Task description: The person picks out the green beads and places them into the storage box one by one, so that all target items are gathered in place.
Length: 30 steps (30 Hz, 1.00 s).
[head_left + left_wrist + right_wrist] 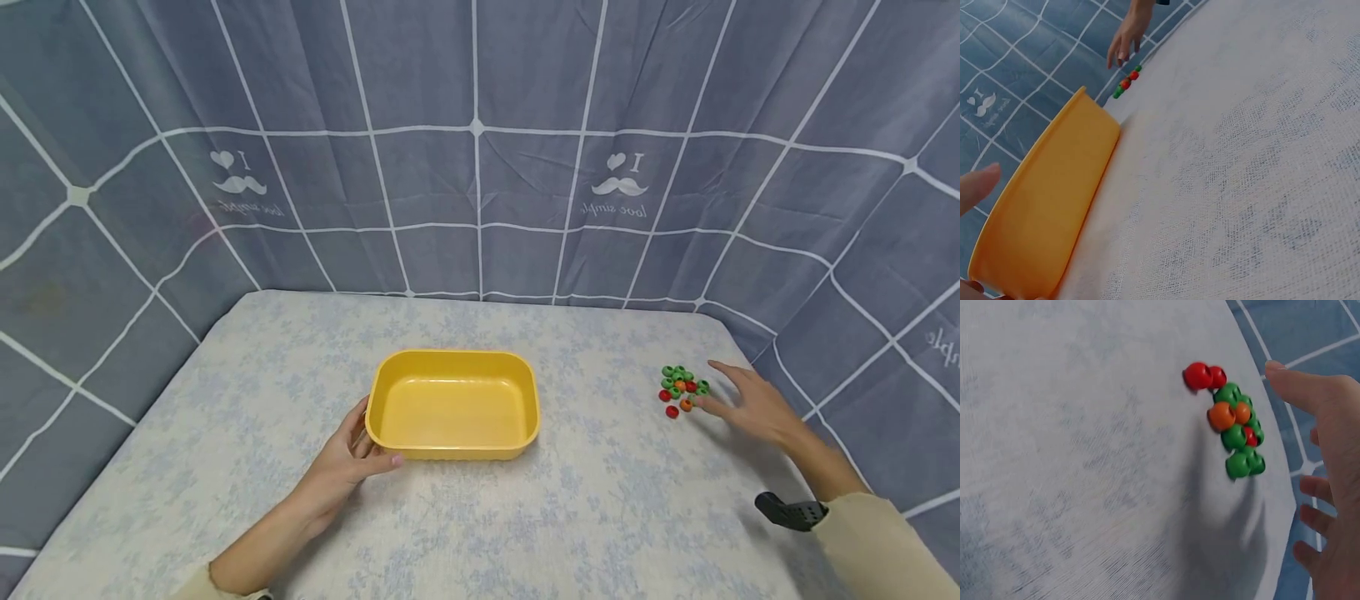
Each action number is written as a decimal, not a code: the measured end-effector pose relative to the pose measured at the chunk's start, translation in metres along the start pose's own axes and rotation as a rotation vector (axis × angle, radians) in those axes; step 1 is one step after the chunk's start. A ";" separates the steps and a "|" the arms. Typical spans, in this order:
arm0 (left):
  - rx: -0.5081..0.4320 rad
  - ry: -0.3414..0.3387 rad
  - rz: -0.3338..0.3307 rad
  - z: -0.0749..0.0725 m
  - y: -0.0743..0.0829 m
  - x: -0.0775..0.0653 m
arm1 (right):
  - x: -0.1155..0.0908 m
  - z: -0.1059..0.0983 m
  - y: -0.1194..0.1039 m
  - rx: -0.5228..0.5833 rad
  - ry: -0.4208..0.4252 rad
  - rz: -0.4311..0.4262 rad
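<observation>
A yellow rectangular tray (pixel 453 453) stands on the table near its middle. At its left front corner is my left hand (pixel 339 468), fingers along the left wall and thumb extended by the front wall. The left wrist view shows the thumb (pixel 979 186) standing away from the tray's side. Over at the right, several green, red and orange beads (pixel 667 383) lie in a loose cluster. My right hand (pixel 753 406) is just right of them, thumb and fingers spread apart. From the right wrist, the beads (pixel 1235 437) lie beyond an open gap beside the thumb (pixel 1300 390).
A pale tablecloth (pixel 600 508) with blue floral marks covers the table. Blue-grey curtains (pixel 420 179) with a white grid rise behind it and along both sides. A dark band (pixel 789 512) sits at the right wrist by the beige sleeve (pixel 877 533).
</observation>
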State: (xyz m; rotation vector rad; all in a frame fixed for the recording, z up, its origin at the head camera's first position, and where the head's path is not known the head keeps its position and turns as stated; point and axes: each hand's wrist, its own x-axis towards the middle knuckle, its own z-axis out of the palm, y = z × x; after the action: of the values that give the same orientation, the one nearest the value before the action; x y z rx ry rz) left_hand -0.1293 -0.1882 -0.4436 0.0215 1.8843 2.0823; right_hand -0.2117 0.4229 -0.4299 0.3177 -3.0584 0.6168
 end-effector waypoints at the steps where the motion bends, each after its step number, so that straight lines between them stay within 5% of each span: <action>1: 0.002 0.005 0.001 0.000 -0.001 0.000 | -0.002 0.002 0.003 0.007 -0.005 0.010; 8: -0.008 0.062 0.003 0.001 -0.002 0.001 | -0.013 0.017 0.022 0.036 0.003 0.055; 17: -0.076 0.073 -0.019 0.000 -0.001 0.002 | -0.015 0.037 0.028 0.073 0.111 0.112; 30: -0.087 0.081 -0.026 0.000 0.000 0.001 | -0.009 0.036 0.025 0.115 0.097 0.134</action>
State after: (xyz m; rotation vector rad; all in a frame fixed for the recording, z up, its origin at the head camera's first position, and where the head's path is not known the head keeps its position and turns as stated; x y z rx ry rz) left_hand -0.1299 -0.1875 -0.4441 -0.1091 1.8268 2.1760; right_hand -0.2064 0.4338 -0.4733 0.0803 -2.9749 0.7913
